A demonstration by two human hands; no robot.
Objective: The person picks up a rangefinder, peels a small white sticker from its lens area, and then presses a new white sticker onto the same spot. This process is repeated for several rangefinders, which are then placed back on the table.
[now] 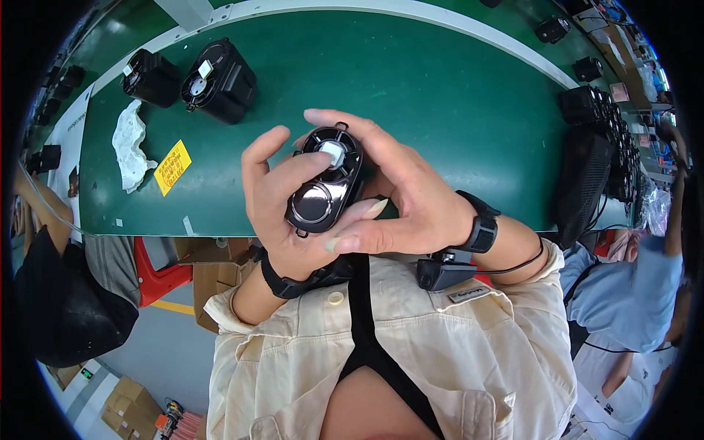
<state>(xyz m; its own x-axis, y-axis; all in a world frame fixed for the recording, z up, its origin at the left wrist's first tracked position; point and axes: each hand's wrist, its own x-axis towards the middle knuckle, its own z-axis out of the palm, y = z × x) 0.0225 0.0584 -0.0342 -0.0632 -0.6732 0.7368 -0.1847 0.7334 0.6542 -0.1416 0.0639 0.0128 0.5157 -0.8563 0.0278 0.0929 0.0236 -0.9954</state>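
In front of my chest I hold a black oval-topped device [315, 209] between both hands. Its top has a round spoked opening with a small white square piece [333, 153] in it, and a glossy round part nearer me. My left hand [275, 194] grips the device's left side, and one of its fingertips rests on the white piece. Around the right side curves my right hand [407, 180], its fingers along the far edge and its thumb near the close end. The device's underside is hidden by my hands.
Two similar black devices, one smaller [150, 79] and one larger [231, 88], stand at the far left of the green table [440, 88]. Nearer lie crumpled white material [130, 150] and a yellow label [173, 169]. Several black units [583, 169] line the right edge. People sit on both sides.
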